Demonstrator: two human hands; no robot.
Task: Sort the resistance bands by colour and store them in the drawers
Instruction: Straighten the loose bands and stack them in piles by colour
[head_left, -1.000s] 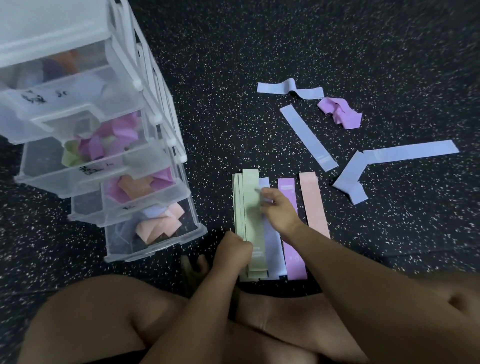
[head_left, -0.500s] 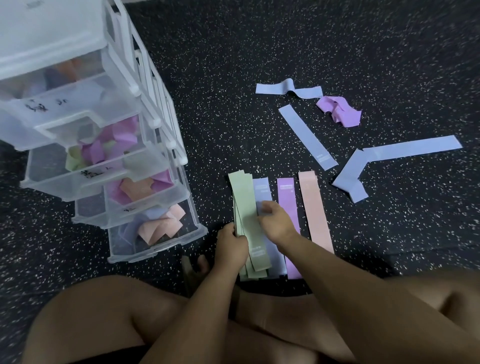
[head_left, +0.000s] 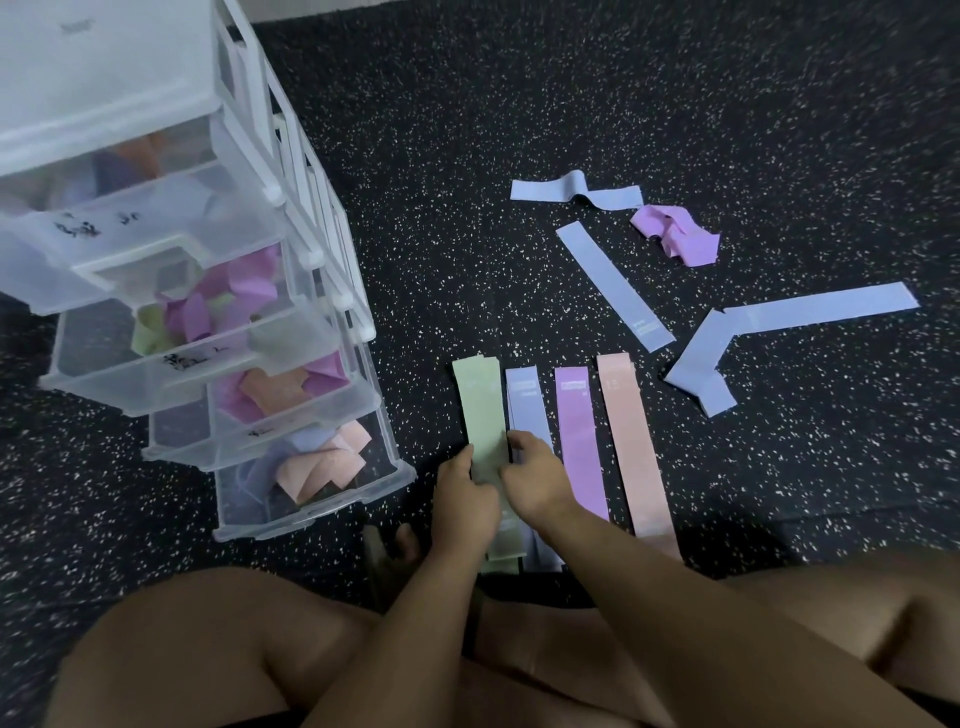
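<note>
The green bands (head_left: 480, 410) lie stacked on the floor (head_left: 441, 234) at lower centre, long axis running up the frame, top end leaning slightly left. A blue band (head_left: 527, 405), a purple band (head_left: 576, 431) and a peach band (head_left: 631, 441) lie parallel to their right. The left hand (head_left: 462, 499) grips the stack's left edge and the right hand (head_left: 535, 480) pinches its right edge, with both forearms rising from the bottom edge. Bare floor opens above the row. The drawer unit (head_left: 156, 260) stands at left, its drawers pulled out.
</note>
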